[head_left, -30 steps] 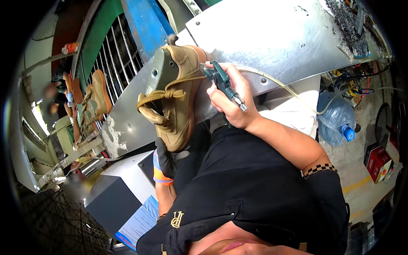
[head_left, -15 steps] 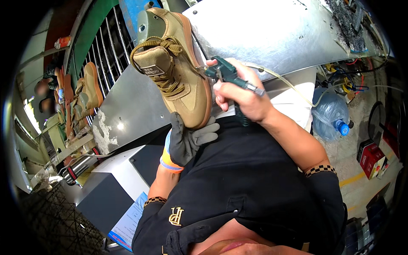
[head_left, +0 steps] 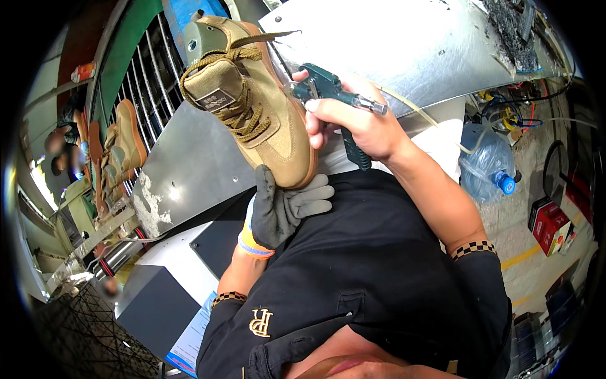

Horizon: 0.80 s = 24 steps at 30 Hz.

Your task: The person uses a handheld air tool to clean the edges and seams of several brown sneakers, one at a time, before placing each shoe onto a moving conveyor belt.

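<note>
A tan lace-up sneaker (head_left: 284,151) with a gum-brown sole is tilted toe-down toward me, with a grey-green shoe last (head_left: 201,42) showing in its opening. My left hand (head_left: 281,211), in a grey-palmed work glove, cups the toe between thumb and fingers. Bare, my right hand (head_left: 375,129) wraps a dark green air blow gun (head_left: 322,81) with a metal fitting at its rear. Its front end is close to the sneaker's right side; whether it touches, I cannot tell. One loose lace end (head_left: 268,36) stands out to the right over the sole.
Sheet-metal work surfaces (head_left: 372,44) lie behind the sneaker and to its left. A pale air hose (head_left: 410,104) trails rightward. More tan shoes (head_left: 128,139) stand by a barred rack (head_left: 151,69). On the right floor are a large water bottle (head_left: 486,167) and a red box (head_left: 550,226).
The blow gun and my right hand have shifted slightly left and up. A lace end now streams out to the right. The sneaker has tilted a little in my left hand.
</note>
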Each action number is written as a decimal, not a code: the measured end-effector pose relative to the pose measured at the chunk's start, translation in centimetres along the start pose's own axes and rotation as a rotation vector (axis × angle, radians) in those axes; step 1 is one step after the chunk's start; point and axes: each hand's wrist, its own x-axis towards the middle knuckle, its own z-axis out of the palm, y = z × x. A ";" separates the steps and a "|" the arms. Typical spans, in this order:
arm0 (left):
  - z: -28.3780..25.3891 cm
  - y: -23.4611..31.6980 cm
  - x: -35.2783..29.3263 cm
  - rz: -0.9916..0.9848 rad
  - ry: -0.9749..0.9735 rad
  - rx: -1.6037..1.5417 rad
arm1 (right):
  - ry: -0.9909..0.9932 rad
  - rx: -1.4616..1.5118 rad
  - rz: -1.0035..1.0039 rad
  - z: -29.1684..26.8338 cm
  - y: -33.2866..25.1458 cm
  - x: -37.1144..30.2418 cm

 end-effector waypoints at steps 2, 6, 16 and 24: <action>0.0 0.0 0.2 -0.006 -0.009 -0.004 | 0.000 -0.039 0.012 0.0 -0.4 0.1; 0.5 0.0 0.3 -0.029 0.004 0.042 | 0.016 -0.044 0.031 -0.3 -0.4 -0.8; 2.4 -0.6 2.8 -0.183 -0.160 0.041 | 0.145 -0.017 0.117 -0.4 -1.5 -4.7; 6.8 0.4 7.7 -0.039 -0.510 0.128 | 0.303 -0.101 -0.009 0.3 -2.6 -6.8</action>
